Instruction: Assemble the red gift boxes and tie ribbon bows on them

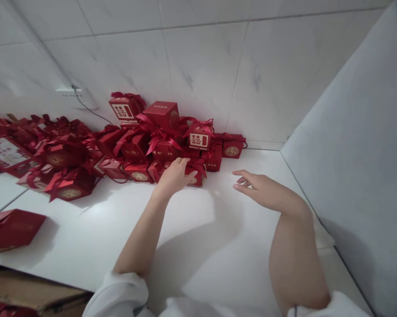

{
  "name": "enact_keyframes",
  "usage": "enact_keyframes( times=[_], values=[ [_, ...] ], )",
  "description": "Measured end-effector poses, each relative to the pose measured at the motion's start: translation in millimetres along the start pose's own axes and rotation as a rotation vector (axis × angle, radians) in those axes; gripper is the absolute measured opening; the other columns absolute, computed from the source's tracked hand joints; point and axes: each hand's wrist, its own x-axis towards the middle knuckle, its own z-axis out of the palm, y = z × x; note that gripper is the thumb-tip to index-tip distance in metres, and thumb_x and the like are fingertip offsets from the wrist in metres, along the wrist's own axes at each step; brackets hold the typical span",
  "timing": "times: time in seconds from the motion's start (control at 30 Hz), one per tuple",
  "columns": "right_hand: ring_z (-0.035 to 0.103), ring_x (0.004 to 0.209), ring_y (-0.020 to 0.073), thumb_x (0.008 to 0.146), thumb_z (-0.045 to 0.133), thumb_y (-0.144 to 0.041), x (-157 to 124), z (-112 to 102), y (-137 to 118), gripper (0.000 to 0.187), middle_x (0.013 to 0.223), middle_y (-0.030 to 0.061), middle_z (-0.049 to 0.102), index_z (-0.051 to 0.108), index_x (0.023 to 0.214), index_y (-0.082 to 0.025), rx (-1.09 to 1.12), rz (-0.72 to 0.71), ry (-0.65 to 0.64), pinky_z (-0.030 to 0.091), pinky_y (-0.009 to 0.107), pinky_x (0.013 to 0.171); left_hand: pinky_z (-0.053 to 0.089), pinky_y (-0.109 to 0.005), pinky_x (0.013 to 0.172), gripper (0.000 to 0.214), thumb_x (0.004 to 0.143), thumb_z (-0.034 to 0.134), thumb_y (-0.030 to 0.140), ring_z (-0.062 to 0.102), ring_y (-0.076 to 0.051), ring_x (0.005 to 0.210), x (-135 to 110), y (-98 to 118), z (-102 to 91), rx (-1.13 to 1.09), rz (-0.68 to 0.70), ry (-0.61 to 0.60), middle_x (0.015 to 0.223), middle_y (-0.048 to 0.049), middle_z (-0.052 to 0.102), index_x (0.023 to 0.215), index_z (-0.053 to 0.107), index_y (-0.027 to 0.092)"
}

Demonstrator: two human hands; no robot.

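My left hand (175, 177) is at the front of a pile of red gift boxes, its thumb and fingers apart. Just past its thumb sits a small red gift box (198, 179) with a ribbon bow and a gold round emblem, partly covered by the hand. Whether the fingertips touch it I cannot tell. Over the white table to the right, my right hand (253, 185) holds nothing, fingers loosely bent and apart. Nearest to it stands another red box (232, 147) at the pile's right end. On top of the pile rests a box with a cream character label (199, 141).
Many more ribboned red boxes (69, 185) line the tiled wall on the left. A larger red box (15, 229) lies near the front edge of the white table (119, 246). A pale panel (357, 145) rises on the right. A cardboard box (30, 288) stands below, front left.
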Motion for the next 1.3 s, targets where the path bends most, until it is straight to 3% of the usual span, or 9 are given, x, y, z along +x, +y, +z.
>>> enact_keyframes(
  times=[0.17, 0.3, 0.4, 0.5, 0.67, 0.83, 0.97, 1.1, 1.3],
  values=[
    [0.064, 0.113, 0.0291, 0.096, 0.041, -0.055, 7, 2, 3, 0.053, 0.131, 0.0103, 0.063, 0.043, 0.144, -0.031, 0.01, 0.003, -0.009, 0.051, 0.041, 0.091, 0.041, -0.049, 0.102, 0.096, 0.075, 0.064, 0.066, 0.038, -0.042, 0.137, -2, -2, -0.6, 0.015, 0.004, -0.197, 0.148, -0.0218, 0.043, 0.15, 0.031, 0.015],
    [0.064, 0.111, 0.0282, 0.097, 0.043, -0.053, 12, 3, 8, 0.052, 0.129, 0.0103, 0.064, 0.044, 0.143, -0.03, 0.02, -0.002, -0.019, 0.052, 0.039, 0.09, 0.049, -0.039, 0.088, 0.079, 0.083, 0.056, 0.064, 0.063, -0.03, 0.11, -10, -10, -27.7, -0.165, 0.047, -0.315, 0.122, -0.0129, 0.065, 0.148, 0.035, 0.025],
    [0.065, 0.109, 0.0269, 0.097, 0.045, -0.049, 22, 7, 6, 0.048, 0.128, 0.0103, 0.064, 0.047, 0.141, -0.029, 0.055, -0.037, -0.024, 0.051, 0.038, 0.09, 0.051, -0.033, 0.083, 0.058, 0.091, 0.051, 0.049, 0.065, -0.022, 0.096, -9, -15, -36.5, -0.22, 0.088, -0.253, 0.107, -0.0079, 0.067, 0.142, 0.043, 0.023],
    [0.063, 0.111, 0.0233, 0.098, 0.046, -0.04, 39, 18, -4, 0.037, 0.124, 0.0085, 0.066, 0.055, 0.131, -0.026, 0.129, -0.21, 0.045, 0.049, 0.036, 0.094, 0.047, -0.036, 0.094, 0.05, 0.087, 0.057, 0.038, 0.061, -0.023, 0.105, -3, -19, -29.6, -0.139, 0.136, -0.147, 0.117, -0.0092, 0.061, 0.134, 0.053, 0.02],
    [0.053, 0.127, 0.0189, 0.098, 0.045, -0.025, 69, 49, -25, 0.027, 0.135, 0.0069, 0.058, 0.06, 0.122, -0.022, 0.135, -0.57, 0.234, 0.038, 0.035, 0.109, 0.047, -0.037, 0.095, 0.033, 0.081, 0.063, 0.032, 0.061, -0.024, 0.103, 8, -28, -11.0, -0.098, 0.195, -0.182, 0.11, -0.0079, 0.062, 0.112, 0.067, 0.02],
    [0.05, 0.13, 0.0251, 0.098, 0.047, -0.027, 67, 62, -34, 0.032, 0.145, 0.0122, 0.049, 0.056, 0.128, -0.019, 0.004, -0.462, 0.131, 0.039, 0.039, 0.107, 0.048, -0.032, 0.081, 0.017, 0.083, 0.059, 0.032, 0.062, -0.019, 0.082, 11, -29, -10.7, -0.129, 0.13, -0.127, 0.093, -0.0059, 0.064, 0.084, 0.07, 0.018],
    [0.064, 0.105, 0.0242, 0.098, 0.046, -0.032, 44, 47, -38, 0.029, 0.127, 0.0105, 0.063, 0.059, 0.122, -0.021, -0.002, -0.368, 0.038, 0.048, 0.036, 0.089, 0.044, -0.028, 0.065, 0.024, 0.086, 0.057, 0.04, 0.059, -0.016, 0.069, 7, -27, -21.8, -0.24, 0.084, -0.293, 0.075, -0.0015, 0.065, 0.08, 0.068, 0.019],
    [0.067, 0.091, 0.0214, 0.098, 0.047, -0.035, 30, 33, -36, 0.03, 0.102, 0.0043, 0.072, 0.058, 0.124, -0.026, 0.076, -0.345, -0.052, 0.047, 0.032, 0.08, 0.044, -0.026, 0.062, 0.026, 0.086, 0.056, 0.044, 0.058, -0.015, 0.07, 4, -27, -28.7, -0.362, 0.096, -0.363, 0.076, -0.0002, 0.065, 0.09, 0.064, 0.02],
    [0.065, 0.08, 0.0212, 0.098, 0.044, -0.037, 33, 40, -43, 0.031, 0.089, 0.0033, 0.071, 0.061, 0.122, -0.028, 0.002, -0.326, -0.021, 0.044, 0.029, 0.069, 0.038, -0.025, 0.055, 0.048, 0.083, 0.059, 0.045, 0.055, -0.016, 0.061, 5, -34, -21.1, -0.193, 0.049, -0.437, 0.068, 0.002, 0.06, 0.123, 0.054, 0.02]
  ],
)
